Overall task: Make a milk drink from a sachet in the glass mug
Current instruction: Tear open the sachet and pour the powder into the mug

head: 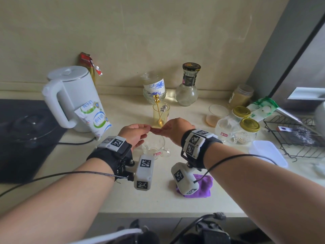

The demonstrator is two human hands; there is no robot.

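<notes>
Two pinch grips, left hand (pixel 135 135) and right hand (pixel 176 131), on sachet (pixel 157 130) over glass mug (pixel 154 146) (opening step, seemingly); tear next, pour in.

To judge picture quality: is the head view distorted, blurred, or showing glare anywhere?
Head view: wide-angle bending curves the counter edge; the sachet pinched between left hand and right hand is blurred; a bright patch lies beside the glass bottle.

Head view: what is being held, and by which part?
A reddish sachet, pinched at one end by the left hand and at the other by the right hand, above the glass mug.
</notes>
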